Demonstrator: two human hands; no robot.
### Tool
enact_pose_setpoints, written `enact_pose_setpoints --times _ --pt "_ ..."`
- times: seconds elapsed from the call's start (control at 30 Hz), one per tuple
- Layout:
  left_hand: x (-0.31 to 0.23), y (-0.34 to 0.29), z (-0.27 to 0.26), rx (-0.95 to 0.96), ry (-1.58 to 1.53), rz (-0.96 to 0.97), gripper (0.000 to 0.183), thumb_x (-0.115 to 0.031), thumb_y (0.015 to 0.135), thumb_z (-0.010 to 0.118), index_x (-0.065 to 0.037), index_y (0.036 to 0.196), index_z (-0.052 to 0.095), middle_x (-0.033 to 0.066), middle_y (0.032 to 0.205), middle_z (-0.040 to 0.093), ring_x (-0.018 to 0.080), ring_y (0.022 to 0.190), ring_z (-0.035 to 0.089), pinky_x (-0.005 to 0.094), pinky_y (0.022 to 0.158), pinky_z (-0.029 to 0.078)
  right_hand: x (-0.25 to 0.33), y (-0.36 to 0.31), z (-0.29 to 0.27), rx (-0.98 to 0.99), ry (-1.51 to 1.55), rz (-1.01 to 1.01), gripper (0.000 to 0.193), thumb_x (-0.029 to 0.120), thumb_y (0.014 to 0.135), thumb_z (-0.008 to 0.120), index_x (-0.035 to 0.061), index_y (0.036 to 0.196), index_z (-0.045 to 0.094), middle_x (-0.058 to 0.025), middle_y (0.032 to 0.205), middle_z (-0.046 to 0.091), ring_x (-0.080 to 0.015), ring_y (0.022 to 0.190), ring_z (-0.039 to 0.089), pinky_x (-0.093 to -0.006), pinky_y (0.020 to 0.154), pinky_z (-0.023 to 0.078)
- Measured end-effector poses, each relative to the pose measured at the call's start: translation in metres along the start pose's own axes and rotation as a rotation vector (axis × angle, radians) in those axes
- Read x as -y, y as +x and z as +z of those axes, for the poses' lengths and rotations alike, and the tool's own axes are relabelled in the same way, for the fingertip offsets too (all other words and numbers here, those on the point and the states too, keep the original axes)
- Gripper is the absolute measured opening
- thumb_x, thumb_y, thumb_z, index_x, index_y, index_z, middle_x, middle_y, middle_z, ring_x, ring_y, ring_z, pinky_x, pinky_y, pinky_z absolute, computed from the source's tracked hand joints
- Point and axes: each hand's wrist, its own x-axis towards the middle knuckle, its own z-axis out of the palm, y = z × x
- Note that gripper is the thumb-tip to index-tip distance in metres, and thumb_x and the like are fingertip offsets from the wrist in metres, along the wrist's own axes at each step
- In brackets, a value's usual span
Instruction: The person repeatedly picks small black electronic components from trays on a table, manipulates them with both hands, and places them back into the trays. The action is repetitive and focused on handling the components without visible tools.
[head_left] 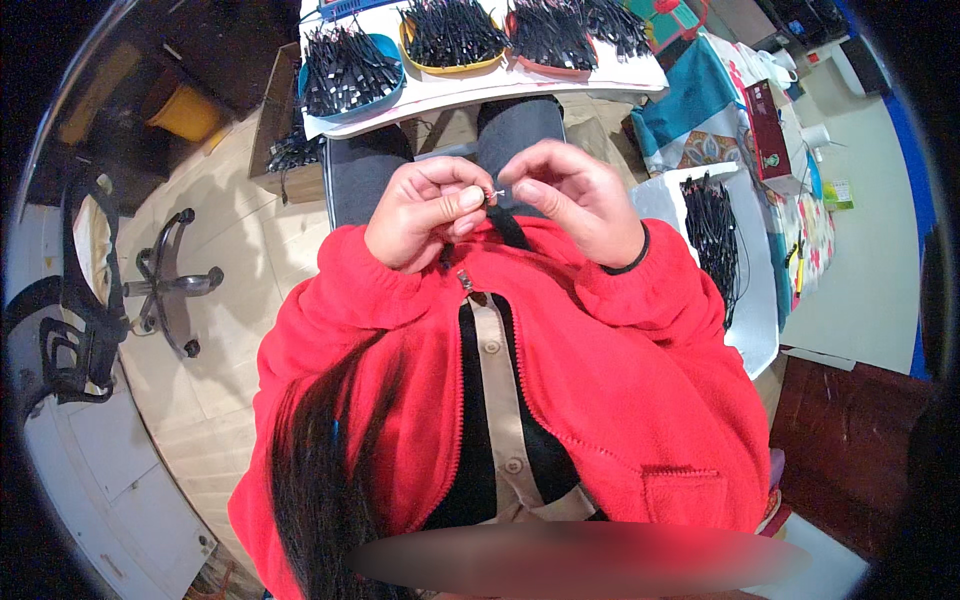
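Above my lap, my left hand (428,212) is closed, its thumb and forefinger pinching the end of a black cable (513,232). Reddish strands and a small silvery tip (499,192) stick out past the fingertips. Just right of that tip is my right hand (582,205), its thumb and forefinger bent with a gap between them; I see nothing held there. The cable's black length hangs below the hands against the red jacket. Fine detail at the tip is too small to make out.
Ahead on a white-covered table, bundled black cables fill a blue tray (398,88), a yellow tray (455,69) and a red tray (556,71). More cables lie in a white bin (758,255) at right. A wooden box (291,184) and wheeled chair base (165,285) stand left.
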Motion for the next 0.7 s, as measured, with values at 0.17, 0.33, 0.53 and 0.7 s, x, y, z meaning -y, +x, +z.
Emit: enact_pose_setpoints --times 0.17,0.33,0.53,0.7 --pt "0.004 0.004 -0.005 0.249 -0.42 -0.23 0.016 -0.01 0.092 0.054 0.0 0.102 0.058 -0.0011 0.066 0.047 0.0049 0.054 0.033 0.0196 0.047 0.024 0.002 0.02 -0.006 -0.048 -0.317 -0.504 0.02 0.0 0.072 0.072 0.003 0.091 0.065 -0.0085 0.086 0.06 -0.0186 0.077 0.057 -0.0285 0.067 0.045" --pt "0.006 0.004 -0.005 0.277 -0.544 -0.296 0.013 -0.01 0.092 0.052 -0.001 0.1 0.058 -0.001 0.063 0.044 0.0052 0.052 0.031 0.0197 0.047 0.024 0.001 0.025 -0.003 -0.03 -0.388 -0.641 0.021 0.005 0.07 0.074 0.0049 0.089 0.063 -0.0081 0.085 0.06 -0.0232 0.077 0.058 -0.0321 0.068 0.046" --pt "0.0 0.0 0.005 0.054 -0.132 -0.049 0.013 -0.008 0.089 0.057 0.0 0.098 0.061 0.0016 0.068 0.053 0.0054 0.055 0.04 0.0193 0.048 0.029 0.001 0.008 0.014 -0.157 -0.251 -0.318 0.012 0.009 0.08 0.067 0.0021 0.085 0.059 -0.0075 0.083 0.057 -0.018 0.072 0.054 -0.0271 0.064 0.043" --pt "-0.009 -0.006 0.007 -0.093 0.295 0.134 0.013 -0.005 0.086 0.062 0.001 0.097 0.065 0.0015 0.071 0.058 0.006 0.06 0.049 0.0187 0.05 0.034 -0.006 0.009 0.019 -0.142 -0.054 -0.204 0.011 0.01 0.083 0.065 0.001 0.086 0.059 -0.007 0.086 0.057 -0.0148 0.073 0.053 -0.0249 0.064 0.043"
